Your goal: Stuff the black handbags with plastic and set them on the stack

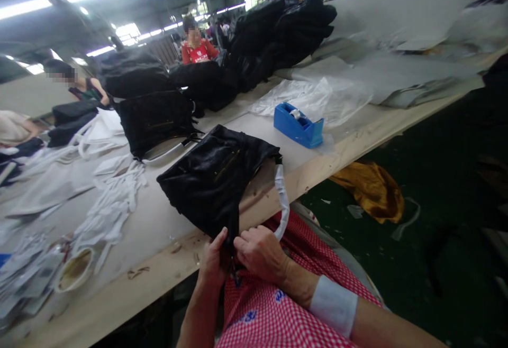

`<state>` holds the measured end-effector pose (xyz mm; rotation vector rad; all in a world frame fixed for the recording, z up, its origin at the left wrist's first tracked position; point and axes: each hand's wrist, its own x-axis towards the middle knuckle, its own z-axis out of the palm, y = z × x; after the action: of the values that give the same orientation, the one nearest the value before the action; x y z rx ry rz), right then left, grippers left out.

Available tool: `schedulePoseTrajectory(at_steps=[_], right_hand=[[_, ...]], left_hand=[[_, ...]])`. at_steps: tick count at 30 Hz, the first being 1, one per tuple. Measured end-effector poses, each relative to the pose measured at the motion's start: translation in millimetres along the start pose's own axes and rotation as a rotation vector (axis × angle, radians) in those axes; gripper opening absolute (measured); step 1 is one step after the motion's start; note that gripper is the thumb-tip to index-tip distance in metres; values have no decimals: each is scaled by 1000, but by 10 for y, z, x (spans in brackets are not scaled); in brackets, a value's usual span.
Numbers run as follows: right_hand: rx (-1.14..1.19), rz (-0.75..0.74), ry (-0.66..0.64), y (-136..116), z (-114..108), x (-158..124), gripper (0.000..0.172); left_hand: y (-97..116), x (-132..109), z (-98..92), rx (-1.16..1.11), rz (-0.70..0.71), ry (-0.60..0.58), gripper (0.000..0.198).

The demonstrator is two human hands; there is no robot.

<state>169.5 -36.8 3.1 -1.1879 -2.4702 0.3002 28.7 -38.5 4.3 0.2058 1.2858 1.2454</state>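
Note:
A black handbag (206, 179) with a zipped pocket lies on the table and reaches over its front edge toward my lap. My left hand (214, 261) is closed on the bag's near corner, thumb on top. Right beside it, my right hand (260, 250) grips the same corner with curled fingers. The bag's strap (281, 200), wrapped in white material, loops from the far right corner down behind my right hand. Small dark hardware hangs below my fingers, too blurred to make out.
A blue tape dispenser (298, 125) stands right of the bag, by clear plastic sheets (317, 94). Black bags (156, 120) are piled behind. White strips (111, 205) and a bowl (75, 269) lie left. Yellow cloth (373, 192) is on the floor. Co-workers sit beyond the piles.

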Motion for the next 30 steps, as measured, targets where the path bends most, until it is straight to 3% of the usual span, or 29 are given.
schedulePoseTrajectory(at_steps=[6, 12, 18, 24, 27, 30], right_hand=[[-97, 159, 207, 176, -104, 131, 12], [-178, 137, 317, 383, -224, 352, 13], [-219, 250, 345, 578, -309, 521, 11], [-189, 264, 323, 657, -348, 634, 8], [-193, 249, 280, 633, -411, 594, 9], [-179, 120, 190, 577, -414, 504, 9]], left_hand=[[53, -125, 109, 26, 35, -14, 17], [99, -163, 215, -22, 29, -31, 26], [49, -192, 268, -16, 55, -72, 35], [73, -140, 289, -37, 21, -125, 29], [126, -190, 320, -45, -33, -183, 25], [163, -266, 347, -88, -92, -215, 19]])
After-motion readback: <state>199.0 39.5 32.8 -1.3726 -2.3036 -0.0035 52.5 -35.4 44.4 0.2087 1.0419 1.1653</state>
